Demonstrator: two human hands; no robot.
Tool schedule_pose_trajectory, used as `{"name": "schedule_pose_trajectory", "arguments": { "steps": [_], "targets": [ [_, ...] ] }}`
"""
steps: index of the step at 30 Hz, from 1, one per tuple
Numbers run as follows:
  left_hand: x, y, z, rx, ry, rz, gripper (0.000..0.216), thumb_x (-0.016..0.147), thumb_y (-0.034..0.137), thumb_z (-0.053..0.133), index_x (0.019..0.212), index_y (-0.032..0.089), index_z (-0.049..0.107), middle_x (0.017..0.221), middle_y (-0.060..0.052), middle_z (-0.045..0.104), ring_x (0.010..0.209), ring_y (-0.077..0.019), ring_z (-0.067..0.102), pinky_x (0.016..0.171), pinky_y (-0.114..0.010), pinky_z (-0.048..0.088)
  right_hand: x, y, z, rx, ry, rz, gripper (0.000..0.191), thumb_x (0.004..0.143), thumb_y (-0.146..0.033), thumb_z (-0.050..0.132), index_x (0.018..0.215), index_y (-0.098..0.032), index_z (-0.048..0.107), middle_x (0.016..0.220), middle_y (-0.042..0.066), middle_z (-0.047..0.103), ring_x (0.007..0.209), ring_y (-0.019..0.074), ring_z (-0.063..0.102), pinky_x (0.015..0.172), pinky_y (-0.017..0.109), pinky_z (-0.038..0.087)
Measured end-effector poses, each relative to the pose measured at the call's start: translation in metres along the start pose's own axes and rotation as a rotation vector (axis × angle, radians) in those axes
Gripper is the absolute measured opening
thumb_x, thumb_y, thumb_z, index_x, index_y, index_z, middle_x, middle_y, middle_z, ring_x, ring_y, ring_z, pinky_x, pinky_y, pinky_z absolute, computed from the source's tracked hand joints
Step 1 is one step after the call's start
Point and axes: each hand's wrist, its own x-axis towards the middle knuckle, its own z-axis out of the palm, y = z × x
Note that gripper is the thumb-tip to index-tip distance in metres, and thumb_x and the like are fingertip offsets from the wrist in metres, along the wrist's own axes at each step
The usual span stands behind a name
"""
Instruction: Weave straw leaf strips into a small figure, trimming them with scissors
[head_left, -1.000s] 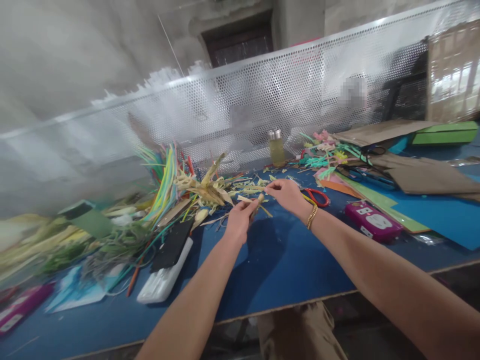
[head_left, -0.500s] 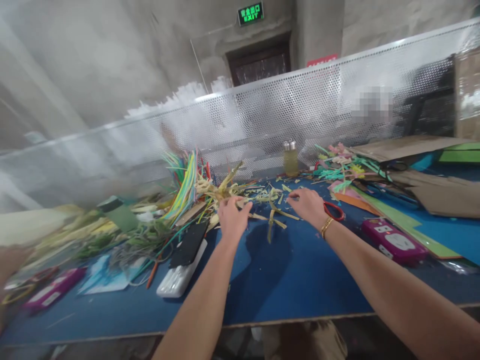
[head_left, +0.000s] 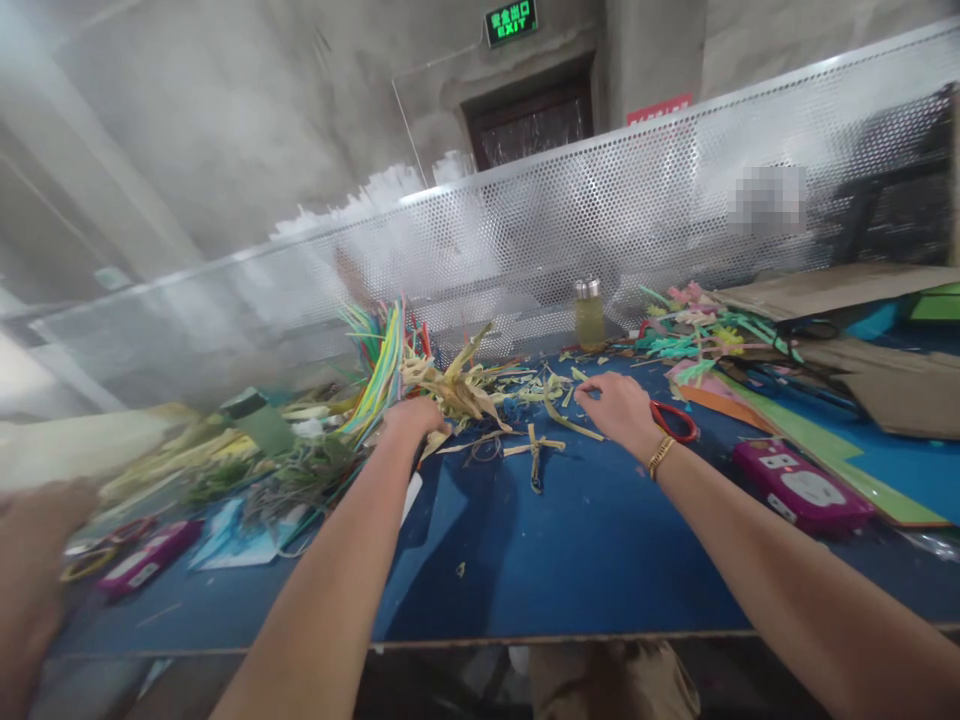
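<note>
At the left edge of the dried husk heap (head_left: 465,385) is my left hand (head_left: 414,422), back side up. Its fingers point down and are mostly hidden, so any hold does not show. My right hand (head_left: 616,408), with a gold bracelet (head_left: 660,457) at the wrist, hovers by loose pale scraps (head_left: 551,385). Its thumb and forefinger are pinched together; whatever is between them is too small to make out. A cross-shaped piece of knotted husk strips (head_left: 534,450) lies on the blue table between both hands. Red-handled scissors (head_left: 675,420) rest beside my right wrist.
Colourful pipe cleaners (head_left: 382,350) stand behind my left hand. A glass bottle (head_left: 589,318) is by the perforated metal screen (head_left: 517,230). A purple device (head_left: 802,485) and cardboard (head_left: 900,385) lie right; another purple device (head_left: 150,557) and someone's arm (head_left: 34,570) are left.
My left hand has moved left and slightly down, away from above the husks, now covering most of the black phone and white case. The right hand stays nearly in place. The view has shifted slightly.
</note>
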Motion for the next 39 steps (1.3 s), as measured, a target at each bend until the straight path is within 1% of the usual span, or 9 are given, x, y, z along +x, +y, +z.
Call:
{"name": "schedule_pose_trajectory", "arguments": {
  "steps": [4, 10, 14, 19, 25, 30, 34, 36, 39],
  "targets": [
    [0.004, 0.009, 0.006, 0.136, -0.014, 0.016, 0.046, 0.049, 0.043, 0.08, 0.089, 0.023, 0.072, 0.111, -0.013, 0.069, 0.106, -0.036, 0.06, 0.085, -0.043, 0.047, -0.001, -0.001, -0.001, 0.016, 0.007, -0.017, 0.024, 0.082, -0.039, 0.053, 0.086, -0.026, 0.074, 0.101, 0.005, 0.07, 0.096, 0.0254, 0.06, 0.082, 0.038, 0.043],
    [0.003, 0.002, 0.013, 0.004, -0.001, 0.224, 0.022, 0.067, 0.04, 0.065, 0.077, 0.021, 0.07, 0.086, -0.007, 0.071, 0.083, -0.0215, 0.066, 0.066, -0.024, 0.046, -0.001, -0.003, -0.002, 0.03, 0.038, -0.034, 0.023, 0.082, -0.038, 0.054, 0.084, -0.025, 0.073, 0.099, 0.005, 0.07, 0.094, 0.0243, 0.06, 0.082, 0.036, 0.042],
    [-0.009, 0.013, 0.029, -0.087, 0.197, 0.27, 0.028, 0.072, 0.046, 0.062, 0.084, 0.021, 0.067, 0.092, -0.006, 0.068, 0.083, -0.0203, 0.064, 0.069, -0.025, 0.046, -0.002, -0.003, -0.001, 0.039, 0.03, -0.066, 0.023, 0.083, -0.037, 0.053, 0.084, -0.025, 0.073, 0.096, 0.005, 0.07, 0.094, 0.0235, 0.059, 0.084, 0.036, 0.041],
    [-0.028, 0.041, 0.042, -0.067, 0.203, 0.249, 0.028, 0.076, 0.039, 0.059, 0.096, 0.021, 0.066, 0.11, -0.011, 0.059, 0.088, -0.0231, 0.064, 0.073, -0.03, 0.048, -0.009, -0.007, 0.004, 0.025, -0.014, -0.15, 0.023, 0.083, -0.035, 0.053, 0.09, -0.025, 0.073, 0.102, 0.006, 0.068, 0.101, 0.0244, 0.056, 0.092, 0.039, 0.038],
    [-0.057, 0.05, 0.043, -0.07, 0.121, 0.243, 0.032, 0.084, 0.024, 0.046, 0.112, 0.024, 0.062, 0.121, -0.012, 0.051, 0.094, -0.0219, 0.064, 0.079, -0.031, 0.05, 0.004, -0.052, 0.032, -0.009, -0.253, -0.365, 0.029, 0.086, -0.032, 0.05, 0.107, -0.034, 0.071, 0.13, 0.003, 0.057, 0.118, 0.0248, 0.049, 0.1, 0.04, 0.034],
    [-0.071, 0.045, 0.048, -0.107, 0.154, 0.254, 0.033, 0.087, 0.024, 0.043, 0.11, 0.025, 0.066, 0.127, -0.013, 0.045, 0.097, -0.025, 0.063, 0.082, -0.036, 0.049, 0.031, -0.096, 0.074, -0.009, -0.511, -0.353, 0.036, 0.087, -0.032, 0.047, 0.118, -0.034, 0.065, 0.121, 0.0, 0.064, 0.109, 0.02, 0.058, 0.092, 0.03, 0.042],
    [-0.073, 0.041, 0.051, -0.153, 0.173, 0.247, 0.037, 0.088, 0.021, 0.039, 0.111, 0.027, 0.067, 0.123, -0.013, 0.047, 0.098, -0.0249, 0.062, 0.083, -0.035, 0.048, 0.057, -0.108, 0.087, -0.029, -0.391, -0.219, 0.04, 0.089, -0.03, 0.039, 0.118, -0.025, 0.066, 0.122, 0.006, 0.064, 0.107, 0.0223, 0.059, 0.087, 0.03, 0.044],
    [-0.072, 0.039, 0.05, -0.149, 0.17, 0.253, 0.038, 0.088, 0.019, 0.037, 0.11, 0.027, 0.066, 0.117, -0.013, 0.05, 0.097, -0.025, 0.062, 0.081, -0.034, 0.049, 0.074, -0.108, 0.083, -0.021, -0.275, -0.228, 0.039, 0.088, -0.026, 0.039, 0.117, -0.023, 0.066, 0.122, 0.007, 0.063, 0.109, 0.0215, 0.058, 0.088, 0.028, 0.042],
    [-0.069, 0.037, 0.049, -0.155, 0.155, 0.252, 0.037, 0.088, 0.019, 0.037, 0.112, 0.027, 0.064, 0.113, -0.012, 0.053, 0.095, -0.0248, 0.062, 0.078, -0.034, 0.049, 0.097, -0.101, 0.075, -0.023, -0.187, -0.238, 0.038, 0.087, -0.021, 0.038, 0.109, -0.019, 0.068, 0.113, 0.008, 0.067, 0.107, 0.02, 0.058, 0.087, 0.026, 0.041]
  ]
}}
